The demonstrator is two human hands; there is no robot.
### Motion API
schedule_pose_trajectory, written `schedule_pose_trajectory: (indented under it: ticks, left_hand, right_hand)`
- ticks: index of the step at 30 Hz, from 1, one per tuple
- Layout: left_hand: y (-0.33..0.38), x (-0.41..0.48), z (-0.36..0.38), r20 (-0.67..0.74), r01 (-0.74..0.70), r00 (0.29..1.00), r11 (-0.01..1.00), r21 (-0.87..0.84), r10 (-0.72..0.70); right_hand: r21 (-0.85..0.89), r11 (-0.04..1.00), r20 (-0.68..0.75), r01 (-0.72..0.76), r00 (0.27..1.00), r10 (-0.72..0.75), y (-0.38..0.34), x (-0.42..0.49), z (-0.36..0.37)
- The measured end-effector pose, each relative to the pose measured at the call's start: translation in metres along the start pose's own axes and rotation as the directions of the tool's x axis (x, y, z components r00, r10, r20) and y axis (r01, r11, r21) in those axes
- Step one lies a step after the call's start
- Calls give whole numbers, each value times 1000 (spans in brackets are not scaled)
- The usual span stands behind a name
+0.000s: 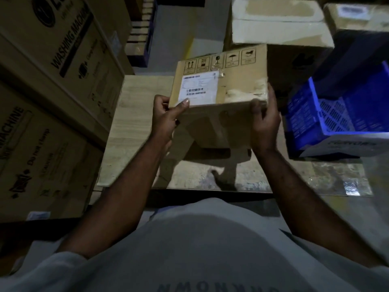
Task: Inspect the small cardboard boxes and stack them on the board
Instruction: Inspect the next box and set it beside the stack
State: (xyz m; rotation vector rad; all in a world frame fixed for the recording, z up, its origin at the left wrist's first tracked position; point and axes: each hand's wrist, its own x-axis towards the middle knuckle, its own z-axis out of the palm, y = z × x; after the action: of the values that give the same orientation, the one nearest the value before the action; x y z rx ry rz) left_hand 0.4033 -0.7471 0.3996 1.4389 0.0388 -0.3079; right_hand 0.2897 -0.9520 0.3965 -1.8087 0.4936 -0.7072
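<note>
A small brown cardboard box [231, 81] is held just above the middle of the view, toward 12 o'clock, between both hands. Its near left corner is gripped by the left hand [166, 116]: the thumb is laid on the lower edge of a white barcoded shipping label [197, 87], and the other fingers are curled beneath the box. The near right corner is clasped by the right hand [265, 123], with the thumb set on the top face and the fingers wrapped up the right side. A row of black handling symbols [221, 60] is printed along the far edge of the top face, and pale torn patches are seen toward the box's 4 o'clock corner.

Beneath the box a pale rectangular wooden board [134, 114] is laid flat, and a dark shadow is cast on it. The box appears to be held clear of the board, though this is left uncertain by the dim light.

At 3 o'clock a blue slatted plastic crate [336, 114] is seen just beside the board. From 8 to 10 o'clock, large brown washing-machine cartons [52, 60] are stacked. At 1 o'clock, behind the held box, a larger taped cardboard box [277, 24] is placed. At 6 o'clock the view is filled by a grey T-shirt [200, 249].
</note>
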Motion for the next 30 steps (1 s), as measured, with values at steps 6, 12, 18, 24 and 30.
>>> schedule_pose_trajectory:
  ticks: [6,12,18,24,30]
  left_hand:
    - [-2,-7,-11,30,-88,996,995,40,87]
    - [-12,-18,-18,76,-21,997,992,121,12]
    - [-26,-29,-14,106,137,983,983,126,-150]
    - [-26,-31,-19,149,186,966,969,160,-210]
    - [-19,-36,-25,229,192,945,964,186,-233]
  right_hand:
    - [271,949,-60,-164,981,187,16,-15,3]
    - [221,954,-109,-203,967,231,36,-31,0]
    - [130,963,-79,-237,966,248,38,-38,-7]
    - [119,964,-47,-237,969,244,39,-44,-11]
    - [168,955,-19,-246,967,252,30,-53,-15]
